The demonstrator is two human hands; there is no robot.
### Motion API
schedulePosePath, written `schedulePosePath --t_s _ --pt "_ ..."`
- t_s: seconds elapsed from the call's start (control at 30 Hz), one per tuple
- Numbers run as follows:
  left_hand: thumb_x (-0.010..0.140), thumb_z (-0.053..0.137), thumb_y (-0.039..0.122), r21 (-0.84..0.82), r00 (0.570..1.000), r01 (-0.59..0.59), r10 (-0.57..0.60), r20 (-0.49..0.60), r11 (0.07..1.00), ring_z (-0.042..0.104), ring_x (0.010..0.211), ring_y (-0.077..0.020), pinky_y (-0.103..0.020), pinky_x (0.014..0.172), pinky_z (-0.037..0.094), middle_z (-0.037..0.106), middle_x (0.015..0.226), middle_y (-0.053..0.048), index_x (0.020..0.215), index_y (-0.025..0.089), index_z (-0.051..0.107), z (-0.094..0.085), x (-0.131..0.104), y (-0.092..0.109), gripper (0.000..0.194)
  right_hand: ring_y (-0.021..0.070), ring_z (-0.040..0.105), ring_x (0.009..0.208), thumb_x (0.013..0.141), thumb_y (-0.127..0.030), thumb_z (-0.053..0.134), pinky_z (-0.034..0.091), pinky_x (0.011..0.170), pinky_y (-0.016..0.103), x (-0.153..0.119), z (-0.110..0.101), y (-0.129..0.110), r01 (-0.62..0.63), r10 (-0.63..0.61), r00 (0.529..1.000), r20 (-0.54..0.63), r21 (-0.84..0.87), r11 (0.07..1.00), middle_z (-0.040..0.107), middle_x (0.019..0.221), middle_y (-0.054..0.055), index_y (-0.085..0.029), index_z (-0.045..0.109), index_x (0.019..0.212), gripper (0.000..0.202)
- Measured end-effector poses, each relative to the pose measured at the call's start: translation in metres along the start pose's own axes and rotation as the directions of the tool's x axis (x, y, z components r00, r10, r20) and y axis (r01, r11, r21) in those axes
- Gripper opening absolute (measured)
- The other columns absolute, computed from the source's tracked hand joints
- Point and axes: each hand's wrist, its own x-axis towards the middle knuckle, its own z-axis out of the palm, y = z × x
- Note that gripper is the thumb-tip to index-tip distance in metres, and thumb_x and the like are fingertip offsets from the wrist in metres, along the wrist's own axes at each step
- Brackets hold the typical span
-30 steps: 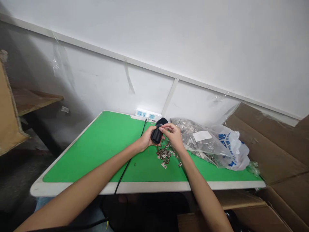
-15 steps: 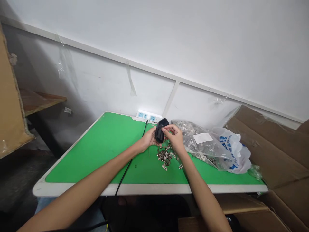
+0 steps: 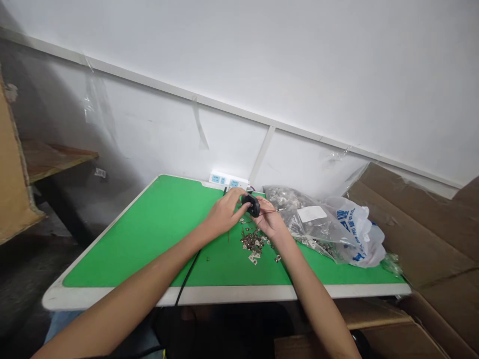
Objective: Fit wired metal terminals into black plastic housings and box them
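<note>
Between both hands, above the green table top (image 3: 149, 239), is a black plastic part (image 3: 251, 205) with a hollow side showing. My left hand (image 3: 226, 208) grips its left side, thumb pressed at the hollow. My right hand (image 3: 267, 217) holds its right side from beneath, its fingers partly hidden. Thin red and dark wires (image 3: 267, 213) run from the part across my right hand. A loose pile of small metal pieces (image 3: 254, 241) lies on the green surface just below the hands.
A clear bag of metal pieces (image 3: 288, 202) and a white printed plastic bag (image 3: 364, 232) lie at the right. The power strip (image 3: 229, 180) stands at the back edge. A black cable (image 3: 189, 274) crosses the table. Cardboard (image 3: 422, 224) leans at the right; a wooden shelf (image 3: 60, 158) is left.
The black part has been turned, so its hollow side and wires now show. My left hand has moved up over its left side, and my right hand has shifted lower beside it.
</note>
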Motion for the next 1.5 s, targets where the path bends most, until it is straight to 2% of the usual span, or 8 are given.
schedulePosePath --t_s 0.1,0.23,0.53,0.77,0.97,1.1,1.3,1.5 --pt "0.091 0.075 0.037 -0.093 0.993 -0.052 0.062 0.105 0.994 0.059 0.128 -0.0359 -0.052 0.118 0.041 0.063 0.141 -0.016 0.131 0.024 0.065 -0.004 0.001 0.0 0.043 0.0223 0.067 0.074 0.065 -0.045 0.087 0.059 0.063 0.034 0.001 -0.001 0.002 -0.061 0.063 0.998 -0.023 0.072 0.996 0.073 0.085 0.003 -0.027 0.066 0.091 0.037" --pt "0.086 0.08 0.032 -0.115 0.971 -0.134 0.153 0.185 0.984 0.048 0.146 -0.0392 -0.055 0.127 0.034 0.055 0.154 -0.018 0.14 0.022 0.063 -0.007 0.001 -0.003 0.058 0.0272 0.069 0.079 0.072 -0.05 0.081 0.059 0.063 0.038 0.002 -0.006 0.004 -0.063 0.061 0.998 -0.031 -0.037 0.997 0.075 0.086 0.006 -0.028 0.068 0.088 0.03" --pt "0.077 0.083 0.025 -0.183 0.995 0.04 -0.022 0.102 0.982 0.065 0.114 -0.0313 -0.049 0.111 0.049 0.069 0.136 -0.013 0.132 0.025 0.071 -0.008 0.002 0.005 0.057 0.0144 0.058 0.058 0.064 -0.039 0.089 0.055 0.056 0.028 0.003 -0.001 0.001 -0.041 0.041 0.999 0.005 0.059 0.997 0.069 0.073 -0.002 -0.025 0.07 0.088 0.033" --pt "0.076 0.08 0.022 -0.134 0.995 0.049 -0.036 0.095 0.99 0.069 0.097 -0.0261 -0.044 0.1 0.054 0.07 0.131 -0.013 0.134 0.025 0.069 -0.006 0.0 0.003 0.06 0.0124 0.054 0.052 0.061 -0.052 0.095 0.045 0.049 0.025 -0.006 -0.002 -0.016 -0.08 0.08 0.997 -0.009 -0.04 0.996 0.067 0.065 -0.002 -0.023 0.075 0.084 0.041" --pt "0.081 0.077 0.025 0.0 0.993 -0.028 0.028 0.117 1.0 0.069 0.124 -0.035 -0.05 0.107 0.055 0.059 0.153 -0.015 0.149 0.024 0.053 0.0 -0.004 -0.02 0.073 0.0193 0.066 0.063 0.07 -0.054 0.087 0.05 0.056 0.029 -0.011 0.008 -0.024 0.075 -0.107 0.99 -0.094 -0.293 0.953 0.073 0.069 0.002 -0.022 0.077 0.082 0.036" --pt "0.085 0.073 0.026 0.088 0.988 -0.129 0.12 0.095 0.988 0.066 0.131 -0.0342 -0.052 0.105 0.059 0.053 0.16 -0.014 0.155 0.028 0.042 0.005 -0.006 -0.034 0.076 0.0191 0.067 0.062 0.073 -0.054 0.082 0.052 0.058 0.031 -0.011 0.017 -0.018 0.143 -0.2 0.966 -0.161 -0.309 0.94 0.074 0.069 0.003 -0.02 0.076 0.082 0.035" --pt "0.091 0.072 0.031 0.12 0.983 -0.176 0.169 0.066 0.977 0.063 0.137 -0.0333 -0.051 0.105 0.061 0.05 0.162 -0.015 0.155 0.027 0.038 0.005 -0.008 -0.032 0.072 0.0195 0.069 0.073 0.081 -0.049 0.078 0.057 0.071 0.034 -0.014 0.025 -0.008 0.291 -0.37 0.91 -0.188 -0.348 0.891 0.078 0.081 0.005 -0.02 0.077 0.085 0.029" --pt "0.093 0.071 0.029 0.122 0.976 -0.219 0.217 0.029 0.968 0.061 0.14 -0.0327 -0.049 0.107 0.06 0.05 0.161 -0.02 0.149 0.022 0.038 0.007 -0.009 -0.029 0.065 0.0195 0.068 0.076 0.087 -0.05 0.073 0.055 0.07 0.032 -0.018 0.03 -0.003 0.352 -0.458 0.864 -0.209 -0.398 0.847 0.076 0.084 0.006 -0.019 0.076 0.087 0.031"
